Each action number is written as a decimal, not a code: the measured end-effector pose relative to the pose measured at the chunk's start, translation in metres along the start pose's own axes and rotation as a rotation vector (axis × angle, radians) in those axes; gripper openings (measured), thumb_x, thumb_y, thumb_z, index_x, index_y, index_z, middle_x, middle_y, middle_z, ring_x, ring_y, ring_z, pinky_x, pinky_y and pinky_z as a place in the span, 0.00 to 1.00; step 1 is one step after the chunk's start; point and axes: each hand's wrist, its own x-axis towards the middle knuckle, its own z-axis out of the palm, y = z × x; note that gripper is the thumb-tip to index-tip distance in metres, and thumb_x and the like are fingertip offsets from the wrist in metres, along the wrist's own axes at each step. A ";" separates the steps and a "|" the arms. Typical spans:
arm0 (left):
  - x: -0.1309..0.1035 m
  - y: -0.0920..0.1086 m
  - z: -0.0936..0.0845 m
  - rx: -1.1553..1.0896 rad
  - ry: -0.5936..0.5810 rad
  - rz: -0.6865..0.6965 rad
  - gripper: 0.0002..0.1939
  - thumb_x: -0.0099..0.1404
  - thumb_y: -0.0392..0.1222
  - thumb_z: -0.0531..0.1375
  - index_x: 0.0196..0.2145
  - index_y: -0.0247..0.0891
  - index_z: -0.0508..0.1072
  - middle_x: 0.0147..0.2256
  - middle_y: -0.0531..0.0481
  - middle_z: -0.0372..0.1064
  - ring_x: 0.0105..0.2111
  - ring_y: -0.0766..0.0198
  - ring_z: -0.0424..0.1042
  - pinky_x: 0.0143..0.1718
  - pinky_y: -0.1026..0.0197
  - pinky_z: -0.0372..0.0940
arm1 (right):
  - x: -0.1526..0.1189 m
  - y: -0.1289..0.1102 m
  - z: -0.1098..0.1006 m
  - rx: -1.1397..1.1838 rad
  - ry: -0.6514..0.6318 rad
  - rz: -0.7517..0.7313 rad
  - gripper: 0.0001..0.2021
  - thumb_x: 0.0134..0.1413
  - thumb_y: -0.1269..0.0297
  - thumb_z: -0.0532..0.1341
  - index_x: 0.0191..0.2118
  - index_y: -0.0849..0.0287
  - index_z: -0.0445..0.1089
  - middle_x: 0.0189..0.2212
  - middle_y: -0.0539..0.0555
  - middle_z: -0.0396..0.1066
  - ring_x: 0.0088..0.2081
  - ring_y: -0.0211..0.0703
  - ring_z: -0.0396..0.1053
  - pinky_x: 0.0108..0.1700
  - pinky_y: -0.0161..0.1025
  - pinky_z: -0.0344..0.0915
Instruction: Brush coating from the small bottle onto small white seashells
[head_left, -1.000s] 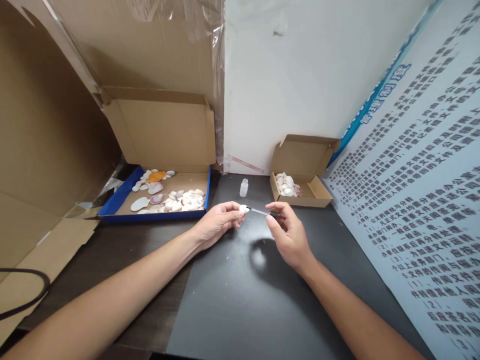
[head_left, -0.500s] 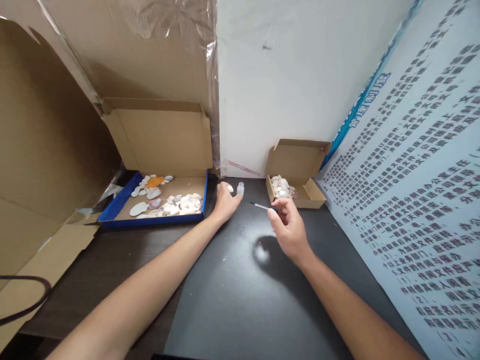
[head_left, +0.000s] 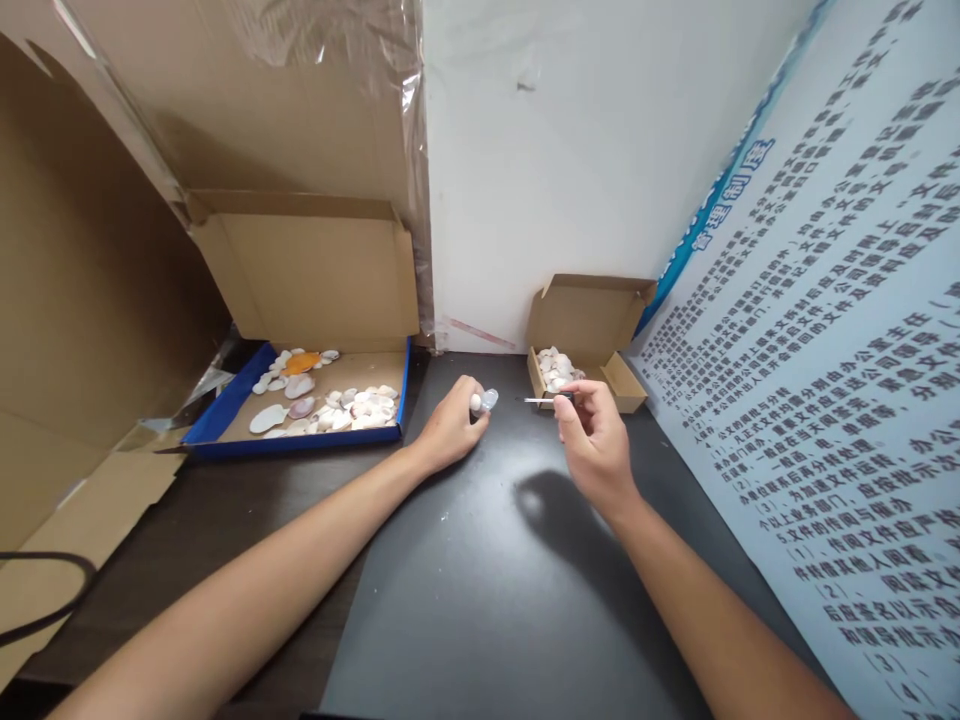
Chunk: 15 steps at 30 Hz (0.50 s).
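Note:
My left hand (head_left: 454,422) is closed around a small clear bottle (head_left: 490,399), which leans to the right with its mouth away from the fingers. A small white shell (head_left: 475,402) shows in the same grip, by the fingertips. Between thumb and fingers, my right hand (head_left: 598,440) pinches the dark cap of a thin applicator brush (head_left: 538,400). The brush points left toward the bottle's mouth, a short gap apart from it. Most of the cap is hidden by the fingers.
On the left lies an open blue-edged cardboard box (head_left: 406,390) holding many shells, one of them orange. A smaller open cardboard box (head_left: 626,385) with white shells stands behind my right hand. A white wall panel (head_left: 480,200) and a printed board (head_left: 825,350) enclose the dark table (head_left: 450,620).
My left hand has picked the bottle up from the table and tilted it, keeping the shell. My right hand has shifted slightly right, and the brush is now nearly level.

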 end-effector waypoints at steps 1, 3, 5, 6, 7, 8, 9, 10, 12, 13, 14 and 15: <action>-0.004 0.003 -0.001 0.014 -0.012 0.038 0.07 0.62 0.33 0.56 0.35 0.41 0.59 0.35 0.53 0.60 0.33 0.64 0.61 0.37 0.60 0.57 | 0.000 -0.001 0.000 -0.019 -0.004 -0.020 0.08 0.63 0.57 0.58 0.43 0.54 0.65 0.25 0.45 0.58 0.25 0.37 0.59 0.29 0.36 0.57; -0.010 0.008 -0.002 0.023 -0.044 0.094 0.07 0.63 0.34 0.55 0.35 0.41 0.58 0.36 0.52 0.60 0.33 0.64 0.61 0.36 0.60 0.58 | -0.001 -0.004 0.000 -0.057 -0.019 -0.058 0.08 0.63 0.58 0.58 0.43 0.55 0.66 0.24 0.45 0.57 0.24 0.37 0.58 0.29 0.36 0.57; -0.013 0.012 -0.001 0.016 -0.076 0.132 0.07 0.63 0.34 0.55 0.35 0.42 0.58 0.37 0.52 0.60 0.33 0.64 0.61 0.36 0.60 0.58 | -0.003 -0.006 0.000 -0.078 -0.031 -0.087 0.07 0.62 0.59 0.58 0.42 0.56 0.66 0.24 0.45 0.57 0.24 0.36 0.58 0.28 0.36 0.57; -0.014 0.014 -0.001 0.011 -0.091 0.144 0.07 0.63 0.33 0.55 0.35 0.42 0.58 0.37 0.52 0.60 0.33 0.64 0.61 0.36 0.60 0.59 | -0.003 -0.006 0.000 -0.081 -0.035 -0.096 0.07 0.62 0.60 0.58 0.42 0.56 0.66 0.25 0.45 0.57 0.24 0.36 0.58 0.28 0.35 0.57; -0.014 0.015 -0.001 0.007 -0.104 0.154 0.07 0.63 0.33 0.55 0.35 0.42 0.58 0.38 0.52 0.60 0.33 0.64 0.62 0.36 0.60 0.59 | -0.003 -0.006 0.001 -0.081 -0.038 -0.100 0.07 0.62 0.60 0.58 0.42 0.56 0.66 0.25 0.45 0.57 0.24 0.36 0.58 0.28 0.35 0.58; -0.015 0.015 0.000 0.005 -0.112 0.160 0.08 0.63 0.33 0.55 0.35 0.42 0.58 0.38 0.51 0.60 0.33 0.64 0.62 0.37 0.60 0.60 | -0.004 -0.006 0.001 -0.083 -0.043 -0.101 0.07 0.62 0.60 0.59 0.42 0.56 0.66 0.24 0.45 0.57 0.24 0.36 0.58 0.28 0.35 0.58; -0.015 0.016 0.000 0.007 -0.116 0.163 0.08 0.62 0.33 0.55 0.35 0.42 0.58 0.38 0.51 0.60 0.34 0.64 0.62 0.37 0.60 0.60 | -0.004 -0.006 0.000 -0.086 -0.049 -0.100 0.07 0.62 0.60 0.59 0.42 0.56 0.66 0.24 0.45 0.57 0.24 0.36 0.58 0.28 0.35 0.58; -0.015 0.016 0.000 0.011 -0.115 0.165 0.08 0.62 0.33 0.55 0.35 0.42 0.58 0.38 0.51 0.60 0.34 0.64 0.62 0.37 0.60 0.60 | -0.004 -0.006 0.000 -0.090 -0.055 -0.098 0.07 0.62 0.60 0.59 0.42 0.56 0.66 0.24 0.45 0.57 0.24 0.36 0.58 0.28 0.35 0.58; -0.015 0.016 0.000 0.024 -0.114 0.169 0.08 0.63 0.33 0.55 0.36 0.42 0.58 0.38 0.51 0.61 0.34 0.64 0.63 0.37 0.59 0.60 | -0.004 -0.006 -0.001 -0.099 -0.058 -0.096 0.06 0.61 0.60 0.59 0.41 0.56 0.66 0.24 0.45 0.58 0.24 0.36 0.59 0.28 0.35 0.59; -0.015 0.016 0.000 0.031 -0.113 0.174 0.08 0.63 0.34 0.55 0.36 0.42 0.58 0.38 0.51 0.61 0.34 0.63 0.63 0.37 0.59 0.60 | -0.004 -0.007 -0.001 -0.104 -0.052 -0.098 0.06 0.61 0.60 0.59 0.41 0.56 0.67 0.24 0.45 0.59 0.24 0.36 0.59 0.28 0.35 0.59; -0.015 0.016 0.000 0.037 -0.113 0.179 0.08 0.63 0.34 0.55 0.36 0.42 0.58 0.38 0.51 0.60 0.33 0.63 0.62 0.37 0.59 0.60 | -0.004 -0.007 -0.002 -0.110 -0.041 -0.100 0.06 0.61 0.60 0.59 0.41 0.56 0.67 0.24 0.45 0.59 0.25 0.36 0.60 0.29 0.35 0.59; -0.015 0.016 0.000 0.040 -0.113 0.184 0.08 0.63 0.34 0.55 0.36 0.42 0.58 0.38 0.51 0.60 0.33 0.63 0.62 0.37 0.59 0.60 | -0.003 -0.008 -0.003 -0.116 -0.029 -0.103 0.06 0.61 0.60 0.59 0.41 0.56 0.67 0.24 0.45 0.60 0.25 0.36 0.60 0.29 0.35 0.60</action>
